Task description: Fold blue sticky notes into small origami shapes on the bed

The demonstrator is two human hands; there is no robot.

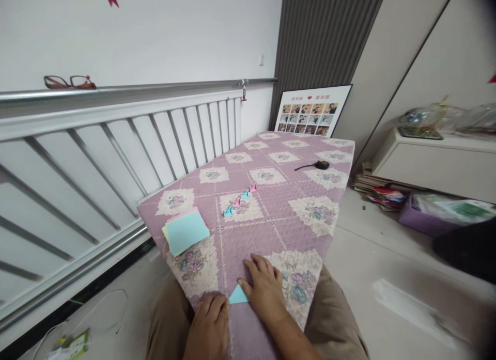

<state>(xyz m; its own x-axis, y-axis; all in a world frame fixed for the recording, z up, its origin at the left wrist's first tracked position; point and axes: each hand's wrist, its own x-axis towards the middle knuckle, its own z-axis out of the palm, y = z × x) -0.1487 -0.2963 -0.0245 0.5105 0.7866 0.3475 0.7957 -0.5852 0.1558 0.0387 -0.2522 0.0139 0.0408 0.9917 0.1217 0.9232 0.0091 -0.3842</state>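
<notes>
A light blue paper (238,295) folded into a small triangle lies on the near end of the cloth-covered table (248,241). My left hand (212,318) has its fingers curled together at the paper's left corner. On the right side, my right hand (265,287) lies over the paper's edge, its thumb touching the paper and its other fingers stretched out on the cloth. A stack of coloured paper squares (188,232), blue on top, rests at the table's left edge. Several small folded pink and blue paper pieces (237,202) stand in a diagonal row further off.
A black object with a thin cord (322,165) lies towards the far right of the table. A white railing (155,148) runs along the left, with glasses (70,82) on the ledge. A photo board (312,112) leans behind. A purple bin (422,215) stands at right.
</notes>
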